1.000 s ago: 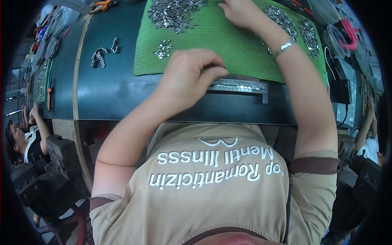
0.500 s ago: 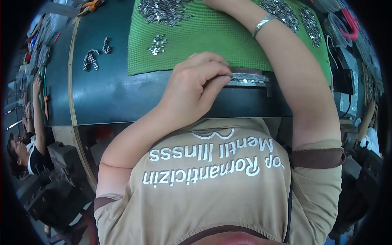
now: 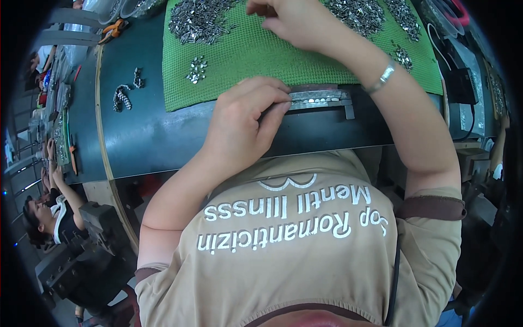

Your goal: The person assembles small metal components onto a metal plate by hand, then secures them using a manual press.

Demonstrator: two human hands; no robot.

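Note:
My left hand [image 3: 246, 122] rests at the near edge of a green mat [image 3: 256, 54], fingertips pressed on the left end of a long metal jig bar [image 3: 321, 100] that carries a row of small metal parts. My right hand [image 3: 289, 19] reaches over the mat toward the heaps of small silver metal parts [image 3: 197, 19], fingers bunched; whether it holds a part I cannot tell. A silver bracelet [image 3: 383, 76] sits on my right wrist. A small cluster of parts [image 3: 196, 70] lies on the mat left of my left hand.
The dark green table [image 3: 147, 136] bears a few metal chain pieces [image 3: 122, 97] and orange pliers [image 3: 113, 30] at the far left. More part heaps [image 3: 359, 13] lie at the mat's right. Another person [image 3: 49, 212] sits at the left. Black cables and trays [image 3: 463, 87] stand right.
The view has shifted, so the table sits lower in the picture. My right hand has moved left across the mat toward the part heaps. My left hand stays on the jig bar.

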